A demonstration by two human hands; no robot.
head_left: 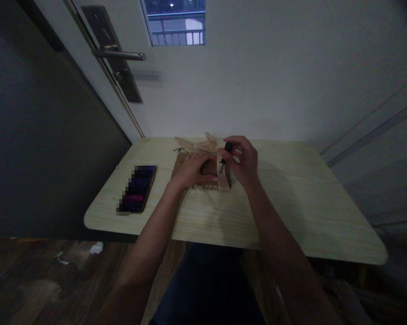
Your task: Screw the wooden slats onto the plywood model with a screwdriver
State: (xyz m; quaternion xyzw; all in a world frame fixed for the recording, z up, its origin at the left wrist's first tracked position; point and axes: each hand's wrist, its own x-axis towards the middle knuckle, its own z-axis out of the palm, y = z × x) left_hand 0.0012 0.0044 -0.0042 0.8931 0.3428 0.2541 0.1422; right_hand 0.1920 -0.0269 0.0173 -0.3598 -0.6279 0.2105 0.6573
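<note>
A flat brown piece [208, 169], perhaps wood or cardboard, lies on the table with a pale strip [223, 180] across its right end. My left hand [193, 169] rests flat on the brown piece, fingers and thumb spread, their tips close to the strip. Between the fingers and thumb of my right hand [245, 158] is a small black-handled screwdriver [228, 147], tilted, its lower end over the strip. A small dark screw-like piece [221, 169] shows there; whether the tool touches it I cannot tell.
Behind the brown piece lie several thin screws [180, 149] and crumpled pale, see-through wrapping [198, 145]. A phone [138, 188], partly blurred out, lies to the left on the light wooden table [291, 198]. A white door with a metal handle [122, 55] stands against the table's far edge.
</note>
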